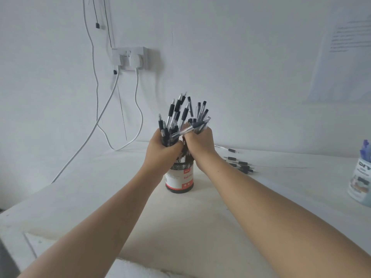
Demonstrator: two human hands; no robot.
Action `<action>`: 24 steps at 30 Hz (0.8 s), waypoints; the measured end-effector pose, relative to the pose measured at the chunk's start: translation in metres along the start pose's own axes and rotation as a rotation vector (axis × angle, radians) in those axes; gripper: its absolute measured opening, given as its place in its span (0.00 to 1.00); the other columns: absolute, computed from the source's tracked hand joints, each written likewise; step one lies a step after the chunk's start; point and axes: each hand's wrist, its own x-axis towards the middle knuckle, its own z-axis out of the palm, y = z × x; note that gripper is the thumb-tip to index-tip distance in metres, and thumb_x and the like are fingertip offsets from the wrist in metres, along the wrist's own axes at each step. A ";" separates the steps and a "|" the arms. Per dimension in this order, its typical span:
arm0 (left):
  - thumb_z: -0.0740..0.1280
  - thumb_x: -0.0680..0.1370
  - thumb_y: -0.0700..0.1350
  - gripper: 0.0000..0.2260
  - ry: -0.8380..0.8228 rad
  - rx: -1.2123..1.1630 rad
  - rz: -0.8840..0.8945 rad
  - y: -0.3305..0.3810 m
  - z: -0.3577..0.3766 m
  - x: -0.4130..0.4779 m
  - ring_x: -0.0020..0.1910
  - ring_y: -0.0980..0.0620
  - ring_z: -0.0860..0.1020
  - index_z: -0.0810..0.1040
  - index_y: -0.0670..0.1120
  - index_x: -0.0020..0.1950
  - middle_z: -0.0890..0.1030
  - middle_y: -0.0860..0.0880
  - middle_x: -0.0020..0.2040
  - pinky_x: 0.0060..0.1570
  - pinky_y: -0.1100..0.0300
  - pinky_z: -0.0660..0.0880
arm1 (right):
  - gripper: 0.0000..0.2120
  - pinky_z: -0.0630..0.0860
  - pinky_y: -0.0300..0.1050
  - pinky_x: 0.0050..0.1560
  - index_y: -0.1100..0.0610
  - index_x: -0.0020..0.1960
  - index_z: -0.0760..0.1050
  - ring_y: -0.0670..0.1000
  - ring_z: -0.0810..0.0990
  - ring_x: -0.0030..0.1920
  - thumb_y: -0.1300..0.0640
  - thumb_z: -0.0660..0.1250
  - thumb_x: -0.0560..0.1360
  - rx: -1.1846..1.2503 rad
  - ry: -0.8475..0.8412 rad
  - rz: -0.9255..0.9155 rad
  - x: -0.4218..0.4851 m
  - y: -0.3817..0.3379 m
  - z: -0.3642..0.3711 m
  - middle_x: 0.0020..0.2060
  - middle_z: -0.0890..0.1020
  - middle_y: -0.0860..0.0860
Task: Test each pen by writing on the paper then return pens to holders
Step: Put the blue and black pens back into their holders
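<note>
Black pens (180,117) are bunched in both fists. The left hand (163,149) and right hand (200,144) have their fingers (175,147) clenched round the bundle, and the ends fan out toward 12 o'clock. At 6 o'clock, just below the knuckles, the mesh holder (179,180) stands on the table (100,207), with the lower pen ends apparently inside it. To do this well, keep the bunch vertical and evenly squeezed so nothing snags the rim or tips the holder. Loose pens (241,167) lie at 3 o'clock.

two grips are showing, the left grip (162,151) and the right grip (200,143), sharing one bundle of black pens (180,113), too many for counting. two holders are standing on the desk (120,197): one mesh holder (179,178), one pale holder (361,183). roughly six loose pens (242,166) are lying nearby.
</note>
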 end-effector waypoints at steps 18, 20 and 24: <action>0.75 0.74 0.47 0.10 -0.025 -0.038 -0.046 -0.003 -0.001 -0.001 0.50 0.50 0.86 0.82 0.50 0.54 0.87 0.49 0.47 0.55 0.48 0.83 | 0.01 0.82 0.47 0.40 0.56 0.46 0.80 0.53 0.84 0.39 0.59 0.70 0.76 0.015 0.021 -0.071 0.003 -0.005 0.008 0.40 0.85 0.54; 0.74 0.75 0.46 0.08 -0.008 -0.025 -0.036 -0.004 0.000 -0.002 0.48 0.51 0.86 0.81 0.49 0.53 0.87 0.50 0.45 0.50 0.53 0.82 | 0.04 0.77 0.41 0.35 0.59 0.45 0.79 0.51 0.81 0.35 0.58 0.71 0.76 0.066 0.001 -0.060 0.002 -0.010 0.007 0.35 0.82 0.54; 0.74 0.76 0.45 0.06 0.009 -0.035 -0.023 -0.003 0.002 -0.005 0.46 0.56 0.85 0.81 0.50 0.52 0.87 0.53 0.43 0.47 0.57 0.80 | 0.12 0.74 0.41 0.33 0.58 0.40 0.76 0.51 0.76 0.32 0.51 0.71 0.77 0.188 -0.010 -0.004 -0.001 -0.013 0.006 0.30 0.78 0.51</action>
